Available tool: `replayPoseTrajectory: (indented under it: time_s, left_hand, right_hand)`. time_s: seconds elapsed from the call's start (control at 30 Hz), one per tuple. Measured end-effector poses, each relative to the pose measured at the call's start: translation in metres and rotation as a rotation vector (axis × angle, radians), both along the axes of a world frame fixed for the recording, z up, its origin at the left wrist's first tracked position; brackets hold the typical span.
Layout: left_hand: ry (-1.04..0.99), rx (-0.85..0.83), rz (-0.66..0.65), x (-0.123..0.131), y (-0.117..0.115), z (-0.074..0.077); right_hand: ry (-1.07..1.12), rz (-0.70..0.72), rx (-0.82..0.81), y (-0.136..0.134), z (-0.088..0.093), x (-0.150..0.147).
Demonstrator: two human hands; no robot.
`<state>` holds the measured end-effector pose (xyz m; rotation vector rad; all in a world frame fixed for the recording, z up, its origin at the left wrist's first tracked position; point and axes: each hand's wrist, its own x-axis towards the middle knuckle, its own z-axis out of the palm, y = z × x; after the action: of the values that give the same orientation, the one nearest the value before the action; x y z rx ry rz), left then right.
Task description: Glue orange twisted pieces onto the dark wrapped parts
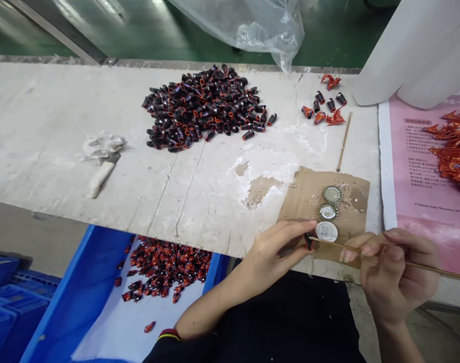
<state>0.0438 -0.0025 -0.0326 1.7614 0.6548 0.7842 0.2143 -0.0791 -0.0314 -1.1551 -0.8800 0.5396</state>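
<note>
Right hand [392,277]: bamboo stick [441,270], cut off | left hand [278,252]: dark piece [309,243], half-hidden

This place is looking like a factory workshop, blue crates [10,312] are standing beside a worn tabletop [56,111] with heaped small parts [203,108]

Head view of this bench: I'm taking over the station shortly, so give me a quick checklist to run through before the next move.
1. Left hand pinching the small dark rolled piece: ok.
2. Right hand holding the thin wooden stick, tip at that piece: ok.
3. White cap and two crown caps lying on the cardboard sheet: ok.
4. What the caps contain: cannot tell.
5. Stone-like board free of white crust beside the cardboard: not ok, crusted patches show there.
6. Spare wooden stick lying on the board: ok.
</note>
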Motion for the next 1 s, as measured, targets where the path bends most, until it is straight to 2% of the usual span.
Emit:
replayPoseTrajectory:
  time_s: [0.33,1.0]
  left_hand:
    - [-0.031,0.037,0.003,0.0012,0.0010,0.0021]
    - [-0.037,0.014,-0.006,0.0002,0.0015,0.0017]
  right_hand:
    - [0.003,0.039,0.048,-0.0027,-0.0028,0.0000]
    - [0.029,0.044,-0.029,-0.0023,0.0007,-0.0008]
